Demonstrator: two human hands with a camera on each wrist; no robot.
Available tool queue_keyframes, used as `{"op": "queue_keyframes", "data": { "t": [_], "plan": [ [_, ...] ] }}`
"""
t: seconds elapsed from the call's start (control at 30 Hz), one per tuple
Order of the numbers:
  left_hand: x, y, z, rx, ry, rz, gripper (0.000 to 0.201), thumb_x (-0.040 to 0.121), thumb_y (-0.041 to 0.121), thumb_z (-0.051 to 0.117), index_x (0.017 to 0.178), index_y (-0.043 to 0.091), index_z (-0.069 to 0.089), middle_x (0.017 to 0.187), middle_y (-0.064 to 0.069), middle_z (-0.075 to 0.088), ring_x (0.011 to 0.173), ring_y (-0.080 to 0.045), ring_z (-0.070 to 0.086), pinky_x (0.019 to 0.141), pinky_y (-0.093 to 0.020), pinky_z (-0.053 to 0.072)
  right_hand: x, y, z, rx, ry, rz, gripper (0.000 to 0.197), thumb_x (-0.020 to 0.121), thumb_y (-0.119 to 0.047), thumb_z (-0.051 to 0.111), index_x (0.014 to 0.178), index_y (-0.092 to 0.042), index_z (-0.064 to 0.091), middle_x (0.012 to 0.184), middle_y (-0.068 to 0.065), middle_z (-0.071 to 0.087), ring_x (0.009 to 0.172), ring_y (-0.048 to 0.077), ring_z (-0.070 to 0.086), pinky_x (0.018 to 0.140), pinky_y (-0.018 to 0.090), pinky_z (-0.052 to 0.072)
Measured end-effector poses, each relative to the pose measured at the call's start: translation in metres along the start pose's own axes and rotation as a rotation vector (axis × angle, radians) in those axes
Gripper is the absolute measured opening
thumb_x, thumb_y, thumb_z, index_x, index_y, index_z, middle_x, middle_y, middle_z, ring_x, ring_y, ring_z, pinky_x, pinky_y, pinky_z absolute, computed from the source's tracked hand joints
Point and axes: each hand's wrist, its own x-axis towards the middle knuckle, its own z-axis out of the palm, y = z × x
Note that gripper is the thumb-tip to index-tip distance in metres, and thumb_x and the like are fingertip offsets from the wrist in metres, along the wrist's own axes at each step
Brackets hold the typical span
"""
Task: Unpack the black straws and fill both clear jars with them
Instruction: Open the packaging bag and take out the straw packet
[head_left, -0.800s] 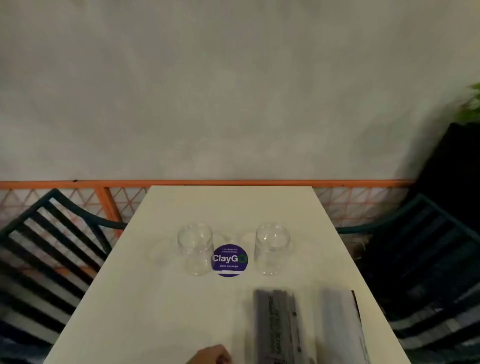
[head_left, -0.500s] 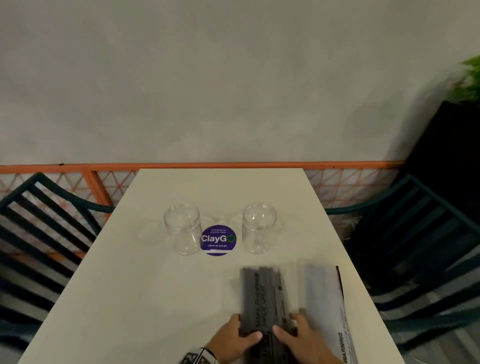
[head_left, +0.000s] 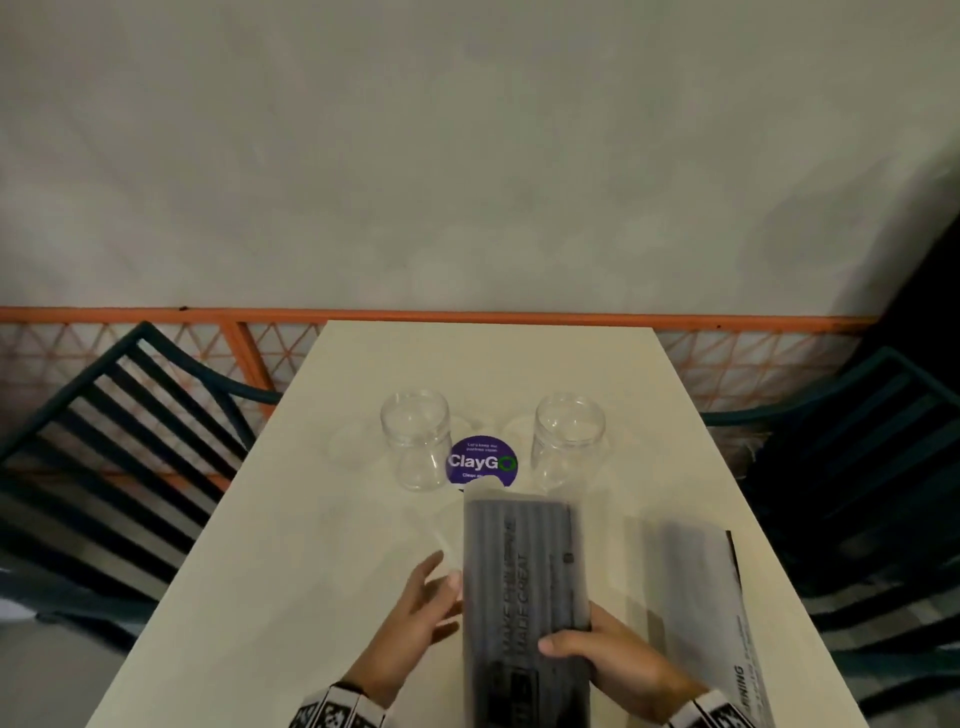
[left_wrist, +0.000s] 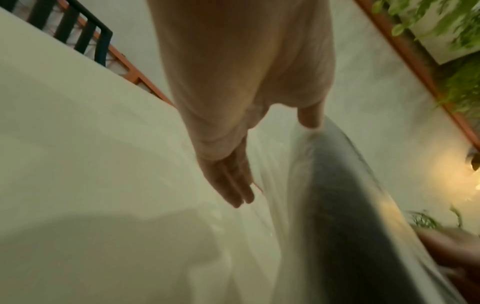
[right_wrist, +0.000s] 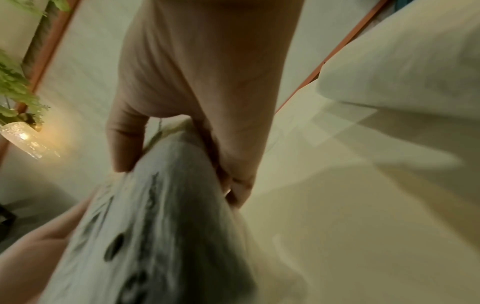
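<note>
Head view shows two clear jars, the left jar (head_left: 415, 441) and the right jar (head_left: 569, 441), standing upright and well apart on the white table (head_left: 291, 545), with one round purple sticker (head_left: 482, 462) between them. There are two packs: the pack of black straws (head_left: 524, 587) held up off the table, and a second pack (head_left: 701, 603) lying flat just right of the grip, its near end cut off by the frame. The right hand (head_left: 613, 660) clamps the held pack's near right edge, thumb on top and fingers curled beneath. The left hand (head_left: 415, 613) is spread with fingers straight beside the pack's left edge, thumb tip touching the wrapper in the left wrist view. The single straws cannot be counted through the blurred wrapper, and its print is barely legible. Both jars stand beyond the grip, past the pack's far end. Bare tabletop lies left of the left hand, out to the table edge, with one dark slatted chair (head_left: 119, 441) beyond it.
</note>
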Motion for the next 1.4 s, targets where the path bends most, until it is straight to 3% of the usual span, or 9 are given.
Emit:
{"op": "queue_keyframes", "data": {
  "t": [0.17, 0.23, 0.37, 0.53, 0.63, 0.77, 1.03, 1.2, 1.4],
  "plan": [
    [0.002, 0.036, -0.036, -0.021, 0.108, 0.170, 0.025, 0.092, 0.021, 0.047, 0.099, 0.008, 0.067, 0.098, -0.009, 0.072, 0.091, -0.019, 0.066, 0.074, -0.021, 0.054, 0.022, -0.004, 0.027, -0.072, -0.065, -0.061, 0.091, 0.051, -0.002, 0.078, 0.132, -0.011, 0.038, 0.127, 0.014, 0.061, 0.119, 0.026, 0.056, 0.106, 0.045, 0.040],
    [0.002, 0.047, -0.048, -0.003, 0.156, 0.231, 0.020, 0.090, 0.017, 0.051, 0.088, 0.015, 0.071, 0.082, -0.002, 0.072, 0.082, -0.016, 0.066, 0.072, -0.022, 0.054, 0.027, -0.012, 0.039, -0.053, -0.020, -0.045, 0.090, 0.049, -0.007, 0.082, 0.130, -0.014, 0.042, 0.123, 0.011, 0.064, 0.114, 0.026, 0.059, 0.099, 0.042, 0.045],
    [0.008, 0.058, -0.069, 0.088, 0.195, 0.314, 0.012, 0.086, 0.017, 0.059, 0.085, 0.017, 0.071, 0.083, -0.005, 0.073, 0.079, -0.024, 0.068, 0.080, -0.041, 0.054, 0.036, -0.030, 0.062, -0.092, 0.327, -0.196, 0.057, 0.081, -0.022, 0.069, 0.131, -0.022, 0.041, 0.123, 0.003, 0.054, 0.105, 0.015, 0.056, 0.090, 0.032, 0.043],
    [0.015, 0.075, -0.069, 0.176, 0.060, 0.387, 0.007, 0.084, 0.020, 0.061, 0.084, 0.015, 0.066, 0.077, -0.003, 0.070, 0.070, -0.019, 0.061, 0.071, -0.033, 0.048, 0.040, -0.049, 0.102, -0.412, 0.378, -0.370, 0.093, 0.057, -0.064, 0.071, 0.134, -0.043, 0.024, 0.131, -0.020, 0.034, 0.122, 0.006, 0.037, 0.102, 0.029, 0.035],
    [0.014, 0.086, -0.062, 0.263, -0.083, 0.407, 0.008, 0.085, 0.021, 0.060, 0.079, 0.016, 0.063, 0.071, 0.002, 0.058, 0.062, -0.005, 0.052, 0.065, -0.019, 0.041, 0.045, -0.055, 0.115, -0.581, 0.435, -0.492, 0.057, 0.078, -0.047, 0.064, 0.120, -0.056, 0.026, 0.123, -0.038, 0.028, 0.118, -0.004, 0.036, 0.101, 0.017, 0.035],
    [0.016, 0.095, -0.054, 0.346, -0.177, 0.482, 0.006, 0.085, 0.012, 0.061, 0.081, 0.011, 0.065, 0.082, -0.006, 0.056, 0.066, -0.002, 0.055, 0.065, -0.011, 0.041, 0.041, -0.078, 0.117, -0.773, 0.513, -0.744, 0.040, 0.085, -0.060, 0.037, 0.125, -0.056, 0.035, 0.130, -0.042, 0.033, 0.125, -0.010, 0.032, 0.106, 0.011, 0.028],
    [0.019, 0.099, -0.038, 0.400, -0.124, 0.513, 0.014, 0.082, 0.016, 0.063, 0.081, 0.030, 0.066, 0.075, 0.007, 0.061, 0.062, -0.002, 0.051, 0.060, -0.012, 0.040, 0.041, -0.130, 0.097, -0.924, 0.444, -0.843, 0.007, 0.085, -0.038, 0.052, 0.090, -0.038, 0.058, 0.096, -0.041, 0.056, 0.100, -0.006, 0.053, 0.083, 0.002, 0.036],
    [0.007, 0.086, -0.052, 0.542, -0.220, 0.400, 0.020, 0.083, 0.030, 0.062, 0.064, 0.029, 0.054, 0.061, 0.010, 0.052, 0.057, -0.001, 0.043, 0.057, -0.014, 0.035, 0.031, -0.154, 0.071, -0.793, 0.603, -0.856, 0.028, 0.086, -0.017, 0.062, 0.078, -0.043, 0.054, 0.081, -0.018, 0.067, 0.087, -0.004, 0.059, 0.053, 0.007, 0.039],
    [-0.004, 0.095, -0.095, 0.536, -0.079, 0.374, 0.006, 0.081, 0.024, 0.066, 0.076, 0.028, 0.066, 0.074, 0.005, 0.066, 0.061, -0.001, 0.052, 0.060, -0.015, 0.041, 0.012, -0.162, 0.035, -0.613, 0.807, -0.855, 0.025, 0.085, -0.012, 0.062, 0.077, -0.035, 0.057, 0.081, -0.011, 0.067, 0.076, 0.000, 0.060, 0.060, 0.005, 0.043]
  ]
}}
